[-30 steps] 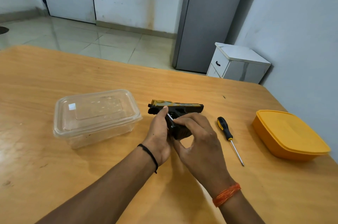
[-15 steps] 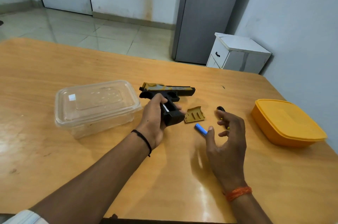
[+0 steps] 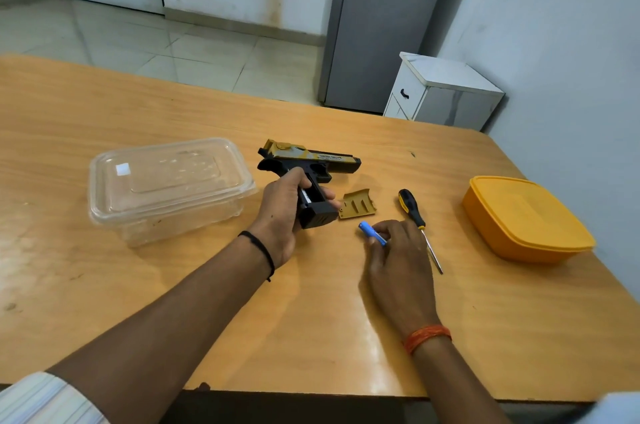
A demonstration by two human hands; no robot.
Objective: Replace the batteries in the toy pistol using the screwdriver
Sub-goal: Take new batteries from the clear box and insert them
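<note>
I see the left hand gripping the toy pistol by its grip. The right hand pinches a blue battery. The tan cover and screwdriver lie on the surface, flanked by a clear container left and a yellow container right.

We seem to be in a home room: tiled floor, grey fridge, white bedside cabinet, wooden table.
</note>
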